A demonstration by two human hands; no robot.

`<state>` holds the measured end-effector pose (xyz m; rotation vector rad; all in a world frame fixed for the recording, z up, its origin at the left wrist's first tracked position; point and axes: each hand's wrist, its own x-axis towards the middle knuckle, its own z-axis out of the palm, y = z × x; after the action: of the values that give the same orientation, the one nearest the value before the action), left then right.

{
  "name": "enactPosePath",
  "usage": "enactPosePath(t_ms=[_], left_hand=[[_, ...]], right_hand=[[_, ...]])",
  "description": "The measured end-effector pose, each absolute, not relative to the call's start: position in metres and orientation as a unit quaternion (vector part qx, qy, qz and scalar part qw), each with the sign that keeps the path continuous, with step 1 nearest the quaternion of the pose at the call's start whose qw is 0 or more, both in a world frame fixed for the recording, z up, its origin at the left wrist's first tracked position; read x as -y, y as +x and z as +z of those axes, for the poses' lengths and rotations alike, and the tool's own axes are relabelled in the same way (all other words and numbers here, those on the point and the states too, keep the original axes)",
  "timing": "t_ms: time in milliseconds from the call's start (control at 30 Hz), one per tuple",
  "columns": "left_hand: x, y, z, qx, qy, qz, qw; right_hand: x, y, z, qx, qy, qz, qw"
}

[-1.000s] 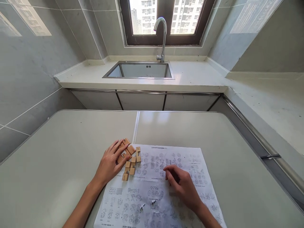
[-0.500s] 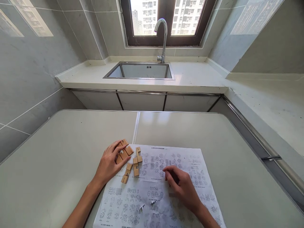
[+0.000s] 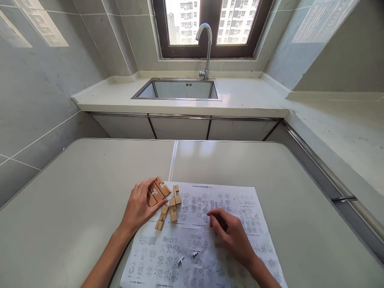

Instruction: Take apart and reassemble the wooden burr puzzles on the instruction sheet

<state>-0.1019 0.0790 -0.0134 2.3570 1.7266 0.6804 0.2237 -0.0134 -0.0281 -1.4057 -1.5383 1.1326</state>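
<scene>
My left hand has its fingers round a cluster of notched wooden blocks at the upper left corner of a printed paper sheet. Just right of it, several smaller notched wooden pieces lie on the sheet, with another short piece below the left fingertips. My right hand rests over the right half of the sheet, fingers curled together; whether anything is between them is hidden. The sheet shows rows of small diagrams and has two small torn spots near its lower middle.
The sheet lies on a pale table with a seam down its middle. Beyond are a white counter, a sink, a curved faucet and a window. A metal rail runs along the right.
The left fingers have shifted and the wooden cluster is tilted slightly, showing more of its notched faces. My right hand has stayed nearly still.
</scene>
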Motion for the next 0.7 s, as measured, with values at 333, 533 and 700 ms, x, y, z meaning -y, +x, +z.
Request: enactPosePath(t_ms=[333, 533, 700], left_hand=[[-0.075, -0.093, -0.007, -0.583, 0.774, 0.242, 0.050], [-0.076, -0.088, -0.010, -0.584, 0.772, 0.248, 0.039], [-0.077, -0.086, -0.008, -0.592, 0.772, 0.226, 0.040]], right_hand=[[0.013, 0.224, -0.029, 0.601, -0.550, 0.442, 0.375], [0.013, 0.223, -0.027, 0.600, -0.550, 0.442, 0.377], [0.012, 0.223, -0.027, 0.604, -0.548, 0.437, 0.380]])
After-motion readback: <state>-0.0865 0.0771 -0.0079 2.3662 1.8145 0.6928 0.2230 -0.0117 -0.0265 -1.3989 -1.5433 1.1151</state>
